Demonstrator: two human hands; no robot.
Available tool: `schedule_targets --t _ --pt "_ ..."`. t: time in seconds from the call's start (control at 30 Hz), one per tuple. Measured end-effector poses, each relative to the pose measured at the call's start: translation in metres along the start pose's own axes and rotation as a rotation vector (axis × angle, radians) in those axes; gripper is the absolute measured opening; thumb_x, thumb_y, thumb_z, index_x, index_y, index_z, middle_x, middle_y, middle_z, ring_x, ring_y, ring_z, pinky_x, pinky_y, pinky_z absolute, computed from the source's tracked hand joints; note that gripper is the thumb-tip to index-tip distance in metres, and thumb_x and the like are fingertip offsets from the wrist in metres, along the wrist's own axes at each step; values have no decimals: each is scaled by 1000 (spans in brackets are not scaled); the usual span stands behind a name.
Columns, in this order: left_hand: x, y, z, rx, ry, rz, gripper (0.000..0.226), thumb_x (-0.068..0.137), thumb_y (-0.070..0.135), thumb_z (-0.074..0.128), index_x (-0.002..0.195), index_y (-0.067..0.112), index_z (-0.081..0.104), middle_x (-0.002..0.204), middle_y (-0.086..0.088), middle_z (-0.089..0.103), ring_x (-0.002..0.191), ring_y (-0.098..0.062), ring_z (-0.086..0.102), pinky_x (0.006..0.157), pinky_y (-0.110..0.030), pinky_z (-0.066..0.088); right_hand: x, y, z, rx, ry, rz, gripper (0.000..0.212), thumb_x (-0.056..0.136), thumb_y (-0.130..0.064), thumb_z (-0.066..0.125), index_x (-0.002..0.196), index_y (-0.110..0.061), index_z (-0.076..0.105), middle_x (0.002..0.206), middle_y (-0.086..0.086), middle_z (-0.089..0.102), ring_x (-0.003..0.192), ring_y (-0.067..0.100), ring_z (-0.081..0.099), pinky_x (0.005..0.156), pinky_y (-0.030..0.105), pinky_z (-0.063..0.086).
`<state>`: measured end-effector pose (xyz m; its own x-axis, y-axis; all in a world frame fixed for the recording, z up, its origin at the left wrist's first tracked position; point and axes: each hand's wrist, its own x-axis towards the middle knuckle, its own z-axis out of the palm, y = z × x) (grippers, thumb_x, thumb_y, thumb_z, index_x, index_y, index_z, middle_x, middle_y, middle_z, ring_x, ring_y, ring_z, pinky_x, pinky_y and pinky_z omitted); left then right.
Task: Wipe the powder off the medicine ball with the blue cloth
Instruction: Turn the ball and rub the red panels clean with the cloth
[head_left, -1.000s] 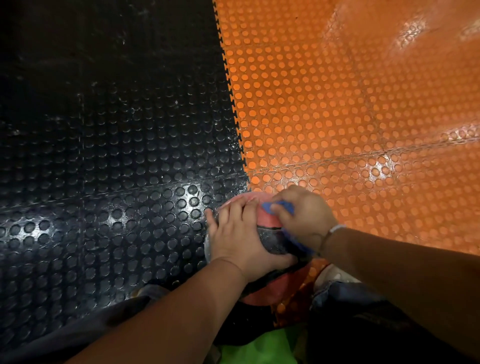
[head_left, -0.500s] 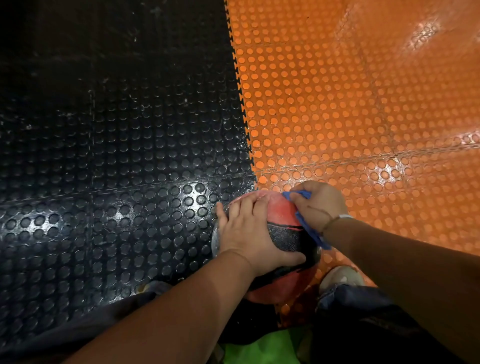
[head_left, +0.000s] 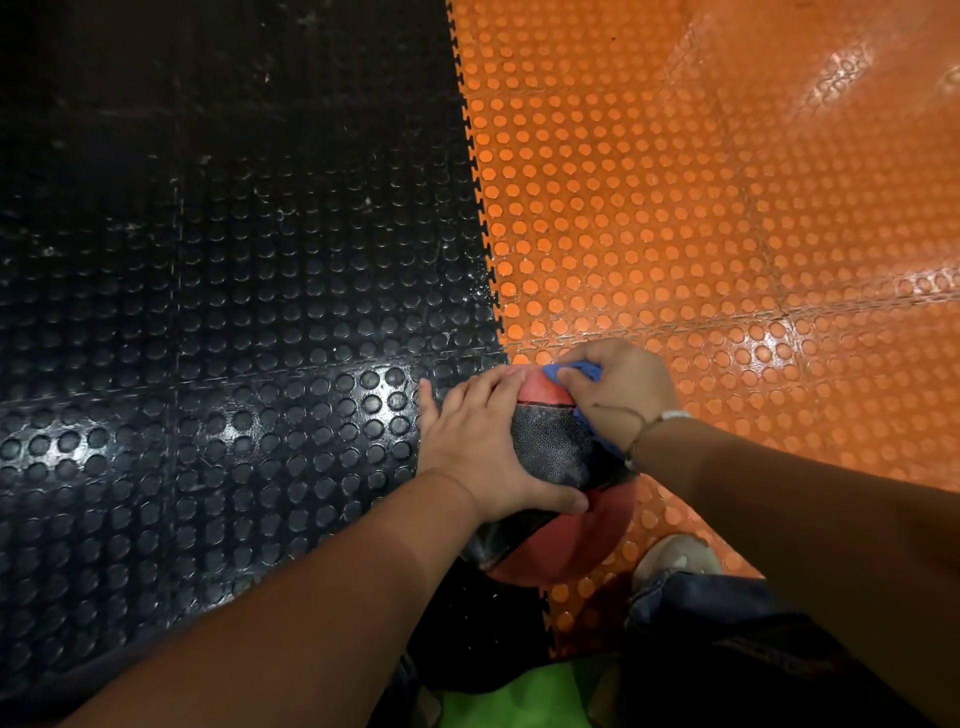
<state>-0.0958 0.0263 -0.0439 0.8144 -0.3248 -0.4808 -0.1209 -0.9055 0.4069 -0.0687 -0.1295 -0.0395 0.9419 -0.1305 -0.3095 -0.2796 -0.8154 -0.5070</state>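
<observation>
Shoe (head_left: 675, 558) lower right, near medicine ball (head_left: 550, 447). Ball lower centre, on toothed seam of black mat (head_left: 234, 312) and orange mat (head_left: 701, 234). Left hand (head_left: 483, 441): fingers spread flat on ball. Right hand (head_left: 618, 395): fingers curled, pinching blue cloth (head_left: 576, 371) at ball's far edge. Mats run to upper frame edges.

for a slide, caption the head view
Left hand steadies a red-and-black medicine ball on studded floor tiles while right hand presses a blue cloth against it
</observation>
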Motion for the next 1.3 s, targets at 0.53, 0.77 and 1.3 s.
schedule_targets --t 0.53,0.77,1.3 --pt "17 11 3 -65 -24 -47 130 42 82 67 149 36 9 153 12 13 143 -16 11 115 -52 -12 -28 1 -11 -55 -26 -171 12 82 -21 65 92 -18 71 96 2 63 90 21 57 76 24 38" --pt "20 17 3 -81 -5 -63 131 40 86 64 148 34 12 152 12 17 142 -17 14 116 -52 -6 -1 13 -11 27 58 132 13 87 -24 60 94 -17 68 98 9 67 92 26 58 73 25 40" --pt "16 19 -2 -47 23 -97 122 54 85 58 150 33 3 158 11 4 145 -15 7 115 -51 -13 14 14 -35 628 46 624 14 86 -20 62 74 -13 60 74 10 60 68 21 56 67 31 48"
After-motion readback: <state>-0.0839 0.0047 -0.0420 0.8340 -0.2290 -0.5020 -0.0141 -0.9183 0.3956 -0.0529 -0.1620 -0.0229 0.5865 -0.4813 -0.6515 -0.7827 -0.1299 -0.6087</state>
